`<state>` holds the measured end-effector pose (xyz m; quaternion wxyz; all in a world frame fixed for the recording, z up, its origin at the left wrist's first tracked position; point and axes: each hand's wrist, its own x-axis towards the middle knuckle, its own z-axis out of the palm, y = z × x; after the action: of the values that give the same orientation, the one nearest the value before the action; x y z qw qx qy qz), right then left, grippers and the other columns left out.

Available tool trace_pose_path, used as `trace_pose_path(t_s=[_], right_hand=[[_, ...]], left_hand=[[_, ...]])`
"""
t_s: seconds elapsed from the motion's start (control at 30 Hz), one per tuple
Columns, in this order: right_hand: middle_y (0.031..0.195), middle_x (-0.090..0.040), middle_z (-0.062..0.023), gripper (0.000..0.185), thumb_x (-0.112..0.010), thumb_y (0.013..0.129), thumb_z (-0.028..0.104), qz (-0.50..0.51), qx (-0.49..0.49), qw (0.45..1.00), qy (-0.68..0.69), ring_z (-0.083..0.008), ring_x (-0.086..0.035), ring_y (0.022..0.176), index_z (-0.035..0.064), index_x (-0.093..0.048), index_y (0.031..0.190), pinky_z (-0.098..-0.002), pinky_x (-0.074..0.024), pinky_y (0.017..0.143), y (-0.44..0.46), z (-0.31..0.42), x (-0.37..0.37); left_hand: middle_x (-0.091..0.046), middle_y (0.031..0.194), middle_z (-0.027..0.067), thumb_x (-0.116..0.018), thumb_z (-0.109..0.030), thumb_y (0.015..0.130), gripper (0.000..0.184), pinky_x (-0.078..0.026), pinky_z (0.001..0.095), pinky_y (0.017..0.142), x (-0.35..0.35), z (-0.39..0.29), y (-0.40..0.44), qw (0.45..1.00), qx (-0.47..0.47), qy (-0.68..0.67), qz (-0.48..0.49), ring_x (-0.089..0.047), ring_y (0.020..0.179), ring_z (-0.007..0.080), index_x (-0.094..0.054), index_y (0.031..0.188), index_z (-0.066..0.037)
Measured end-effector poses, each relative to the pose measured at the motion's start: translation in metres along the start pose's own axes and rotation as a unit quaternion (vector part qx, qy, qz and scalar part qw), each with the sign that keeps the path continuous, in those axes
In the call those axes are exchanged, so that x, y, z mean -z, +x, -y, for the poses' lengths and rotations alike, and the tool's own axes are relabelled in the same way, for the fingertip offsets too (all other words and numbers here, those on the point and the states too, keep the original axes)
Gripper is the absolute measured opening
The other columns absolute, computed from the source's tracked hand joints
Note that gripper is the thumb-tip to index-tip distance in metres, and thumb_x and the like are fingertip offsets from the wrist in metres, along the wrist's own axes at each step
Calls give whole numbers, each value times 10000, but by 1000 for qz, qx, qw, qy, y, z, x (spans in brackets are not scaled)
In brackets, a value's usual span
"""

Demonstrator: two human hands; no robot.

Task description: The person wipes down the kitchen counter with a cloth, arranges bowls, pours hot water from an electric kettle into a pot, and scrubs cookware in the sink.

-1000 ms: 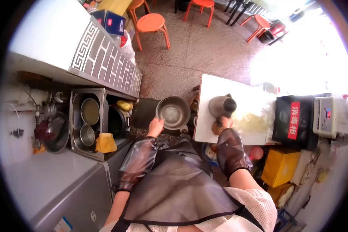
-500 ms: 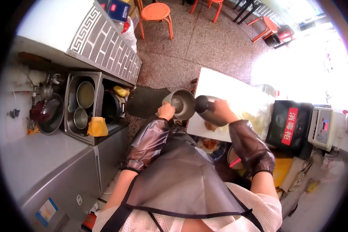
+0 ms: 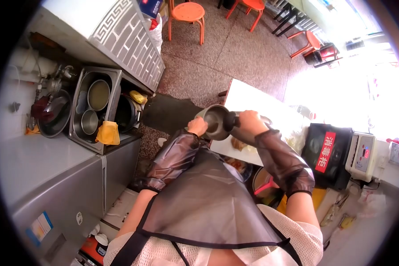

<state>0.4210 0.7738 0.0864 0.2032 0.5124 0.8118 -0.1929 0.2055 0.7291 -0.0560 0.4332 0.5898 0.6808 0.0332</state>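
My left hand (image 3: 197, 127) is closed on the near-left rim of a round grey metal pot (image 3: 214, 129), whose open mouth faces up toward me. Something pale sits in the bottom, too blurred to name. Closed around a black handle is my right hand (image 3: 252, 122); the handle belongs to a grey metal vessel (image 3: 242, 136) partly covered by the hand and sleeve. The handle's rounded black end (image 3: 230, 120) overlaps the pot's right rim; I cannot tell whether they touch. Both are held at the left end of a white table (image 3: 252, 101).
Brownish food (image 3: 238, 144) lies on the table's near edge. Below stand a dish of food (image 3: 236, 165) and a pot (image 3: 262, 181) with a pink-handled utensil. On the left is a metal sink (image 3: 118, 80) with bowls and a yellow cloth (image 3: 108, 133); at right, a black cabinet (image 3: 314, 168).
The view has shifted slightly. Both hands keep their holds, and the pot now sits closer to the vessel in my right hand.
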Motion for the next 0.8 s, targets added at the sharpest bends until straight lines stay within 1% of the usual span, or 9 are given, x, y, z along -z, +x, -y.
trace_pose_path(t_s=[0.33,0.4,0.47,0.5,0.53,0.57,0.6,0.67,0.8], right_hand=[[829,-678,-141,209,-664,663,187,-2,-25,1000,-12,-290,-669,806,68,-705,829,-368,-534,699,-9,-19,13],[771,-638,-240,374,-638,693,343,16,-53,998,28,-377,-633,789,-18,-664,787,-427,-493,766,-6,-45,-4],[783,-641,-242,291,-652,677,239,6,-72,997,40,-372,-640,760,-15,-673,817,-422,-500,749,-19,-68,-13],[775,-648,-220,256,-650,664,173,-35,-81,987,132,-347,-645,734,-14,-667,838,-407,-510,711,-23,-89,-27],[767,-655,-198,239,-648,652,108,-74,-89,968,222,-321,-651,708,-12,-661,859,-393,-519,673,-26,-109,-45],[767,-655,-198,239,-648,652,108,-75,-88,968,224,-321,-651,708,-12,-661,859,-393,-519,673,-29,-127,-69],[745,-649,-185,234,-623,641,82,-114,-124,930,326,-295,-649,698,-15,-647,853,-390,-508,662,-31,-145,-97],[697,-628,-127,269,-606,637,51,-149,-218,837,479,-213,-626,635,-10,-604,899,-362,-495,623,-31,-150,-136],[697,-630,-134,300,-636,648,141,-239,-337,762,499,-251,-623,615,42,-606,930,-374,-480,617,-13,-133,-207]], left_hand=[[-598,995,325,-470,-248,804,462,-437,493,863,-4,-11,4,1000,9,-4,5,-572,981,450,-519,1044,144],[-601,987,325,-471,-249,803,455,-443,493,854,-6,-11,6,1000,2,0,7,-577,973,449,-530,1028,142],[-617,930,314,-470,-252,802,452,-453,484,842,0,-20,3,1000,-10,0,8,-591,947,437,-539,1013,142],[-617,930,314,-470,-252,802,452,-453,484,842,-1,-18,7,1000,-10,1,7,-591,947,437,-539,1013,142],[-624,893,302,-468,-252,804,448,-459,481,826,7,-22,5,997,14,-47,57,-601,917,433,-538,1012,138],[-632,857,290,-466,-253,806,443,-465,479,810,14,-24,4,989,39,-96,107,-610,887,429,-537,1011,134],[-632,857,290,-466,-253,806,443,-465,479,810,11,-20,5,989,40,-94,105,-610,887,429,-537,1011,134],[-638,793,264,-454,-246,819,427,-480,477,755,0,-7,9,999,-9,-35,-28,-634,772,409,-521,1028,120],[-614,858,307,-465,-253,844,422,-463,511,764,8,10,3,994,6,-86,-73,-590,837,469,-505,1115,68]])
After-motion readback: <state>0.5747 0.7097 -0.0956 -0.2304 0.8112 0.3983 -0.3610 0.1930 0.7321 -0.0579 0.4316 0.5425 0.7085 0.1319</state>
